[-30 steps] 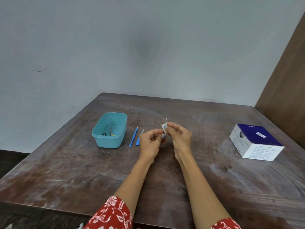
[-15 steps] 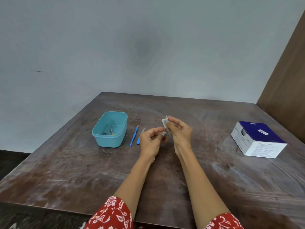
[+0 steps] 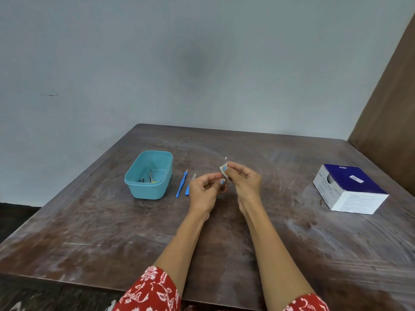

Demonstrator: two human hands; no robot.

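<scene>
Teal tub (image 3: 148, 192), metal tools (image 3: 150, 177) inside — packet (image 3: 223, 169) pinched

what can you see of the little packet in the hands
The packet is small, flat and whitish; it looks like paper or foil. It is held roughly upright above the table, touching nothing but fingers. The right hand pinches its upper part, a blue nail across its face. The left hand pinches its lower end. A thin pale strip sticks up from its top. Any print is too small to read.
</scene>
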